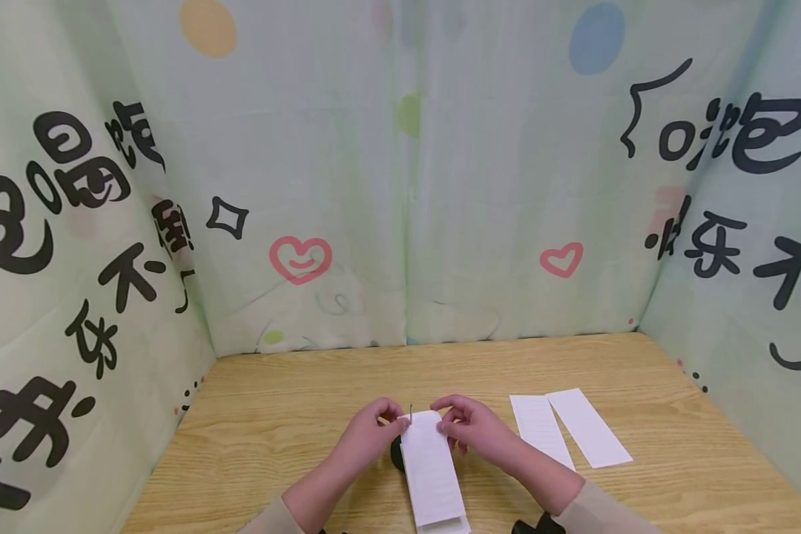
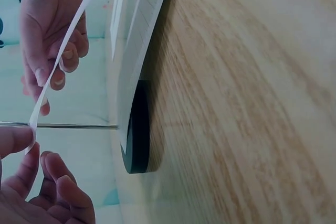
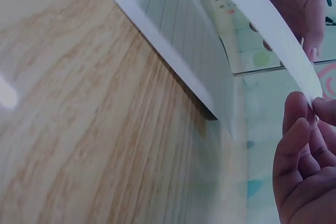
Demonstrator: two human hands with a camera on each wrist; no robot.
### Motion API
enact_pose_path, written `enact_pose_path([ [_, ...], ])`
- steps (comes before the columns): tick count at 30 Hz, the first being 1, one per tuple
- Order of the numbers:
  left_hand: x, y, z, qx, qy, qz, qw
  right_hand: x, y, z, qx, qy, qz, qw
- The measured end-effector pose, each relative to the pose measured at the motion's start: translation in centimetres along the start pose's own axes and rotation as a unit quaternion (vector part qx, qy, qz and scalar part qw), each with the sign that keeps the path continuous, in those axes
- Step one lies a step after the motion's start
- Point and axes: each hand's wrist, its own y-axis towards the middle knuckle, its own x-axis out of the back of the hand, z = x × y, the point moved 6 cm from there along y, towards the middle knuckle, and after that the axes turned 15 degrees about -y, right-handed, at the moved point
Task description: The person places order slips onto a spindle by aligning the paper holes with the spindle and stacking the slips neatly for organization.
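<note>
**Piercing work calls for an even touch**

Toward the near edge of the table (image 1: 274, 400), about midway along it, a left hand (image 1: 376, 429) pinches the far left corner of a ruled slip (image 1: 430, 467) between thumb and forefinger, close beside a thin metal spike (image 1: 411, 410). The spike rises from a round black base (image 2: 139, 140) and appears to pass through the slip, which hangs above the lower paper (image 3: 168, 30) resting on that base. A right hand (image 1: 470, 426) pinches the slip's opposite side. Done well, the step would likely mean pressing down evenly, close to the hole, so the sheet neither tears nor buckles, with fingertips clear of the point. Farther right, two loose slips (image 1: 541, 426) lie toward the table's right edge.

No brand or wording can be read on the paper. The left curtain (image 1: 40, 326) bears black Chinese characters, 不 among them; the right curtain (image 1: 741, 319) shows 泡, 乐 and 不.
</note>
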Motion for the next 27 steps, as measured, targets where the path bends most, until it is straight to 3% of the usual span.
enact_pose_path([
  [7,-0.1,0.0,0.5,-0.006,0.006,0.007,0.9999,-0.3,0.2,-0.3,0.008,-0.025,0.002,0.9997],
  [27,-0.7,0.4,2.0,0.032,0.059,0.031,0.9973,-1.3,0.4,-1.5,-0.006,-0.06,0.018,0.998],
])
